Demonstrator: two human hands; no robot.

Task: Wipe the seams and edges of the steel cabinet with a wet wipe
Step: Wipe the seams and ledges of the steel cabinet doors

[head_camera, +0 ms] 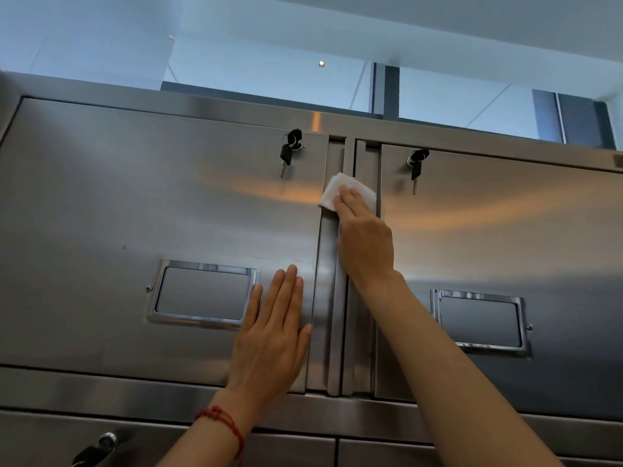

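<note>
A brushed steel cabinet (pixel 141 210) with two upper doors fills the view from below. Between the doors runs a vertical seam with raised handle strips (pixel 340 332). My right hand (pixel 364 241) presses a folded white wet wipe (pixel 340 187) flat against the upper part of that seam, fingers straight and pointing up. My left hand (pixel 273 335) lies flat on the left door beside the seam, fingers straight, holding nothing. A red string bracelet circles the left wrist.
Keys hang from the left door's lock (pixel 290 150) and the right door's lock (pixel 416 163). Each door carries a chrome label frame (pixel 202 293), (pixel 482 320). Lower doors start below, with another lock (pixel 101 446) at bottom left. Windows and ceiling lie above the cabinet's top edge.
</note>
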